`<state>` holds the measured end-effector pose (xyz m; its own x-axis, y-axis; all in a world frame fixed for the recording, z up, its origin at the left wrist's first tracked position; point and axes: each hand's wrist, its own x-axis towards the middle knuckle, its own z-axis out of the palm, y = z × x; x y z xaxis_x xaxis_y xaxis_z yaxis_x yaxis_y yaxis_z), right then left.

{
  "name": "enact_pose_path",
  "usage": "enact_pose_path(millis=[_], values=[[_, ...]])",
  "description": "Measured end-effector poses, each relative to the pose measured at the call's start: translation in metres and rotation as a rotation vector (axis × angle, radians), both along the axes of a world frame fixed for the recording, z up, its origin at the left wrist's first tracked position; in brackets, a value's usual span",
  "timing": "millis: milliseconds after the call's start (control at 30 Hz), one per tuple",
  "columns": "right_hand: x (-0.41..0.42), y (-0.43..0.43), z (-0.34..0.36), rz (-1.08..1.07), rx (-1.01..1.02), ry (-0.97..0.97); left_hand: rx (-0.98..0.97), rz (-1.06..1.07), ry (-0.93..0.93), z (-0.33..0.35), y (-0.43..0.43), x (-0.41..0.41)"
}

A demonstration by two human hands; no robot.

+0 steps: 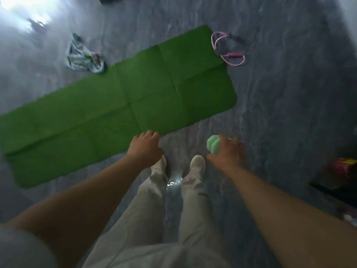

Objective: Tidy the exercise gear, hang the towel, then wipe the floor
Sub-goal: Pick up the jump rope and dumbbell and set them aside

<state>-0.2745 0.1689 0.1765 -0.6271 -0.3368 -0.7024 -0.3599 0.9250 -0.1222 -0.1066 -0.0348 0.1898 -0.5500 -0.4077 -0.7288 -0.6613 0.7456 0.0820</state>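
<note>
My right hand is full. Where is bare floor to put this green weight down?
Bare floor lies right of the mat, between the pink rope and the dark shelf. It is crowded at the shoes and beside the towel.

A green mat (pixel 119 105) is laid flat on the grey floor (pixel 280 93), slanting from the left edge to right of centre, and fold creases are seen across it. A crumpled patterned towel (pixel 85 57) is found against its upper edge, upper left. A pink skipping rope (pixel 228 49) is looped just beside its upper right corner. A pale green dumbbell (pixel 213 145) is gripped by the right hand (pixel 228 153), lower centre.
</note>
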Motion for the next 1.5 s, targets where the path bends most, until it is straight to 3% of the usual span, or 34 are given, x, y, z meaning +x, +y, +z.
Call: enact_pose_path(millis=[200, 400, 900, 1067, 1500], values=[[-0.054, 0.052, 0.099, -0.123, -0.037, 0.032, -0.108, -0.036, 0.112, 0.104, 0.007, -0.068], [-0.121, 0.081, 0.149, -0.115, -0.004, 0.098, -0.115, -0.059, 0.203, 0.146, 0.016, -0.14], [-0.32, 0.03, 0.19, -0.008, 0.057, 0.183, 0.044, -0.032, 0.178, 0.111, 0.006, -0.331], [-0.388, 0.026, 0.183, -0.004, 0.028, 0.121, 0.054, -0.025, 0.16, 0.109, 0.001, -0.402], [-0.611, 0.006, 0.139, 0.225, -0.033, 0.037, -0.018, 0.321, 0.068, 0.098, 0.017, -0.569]])
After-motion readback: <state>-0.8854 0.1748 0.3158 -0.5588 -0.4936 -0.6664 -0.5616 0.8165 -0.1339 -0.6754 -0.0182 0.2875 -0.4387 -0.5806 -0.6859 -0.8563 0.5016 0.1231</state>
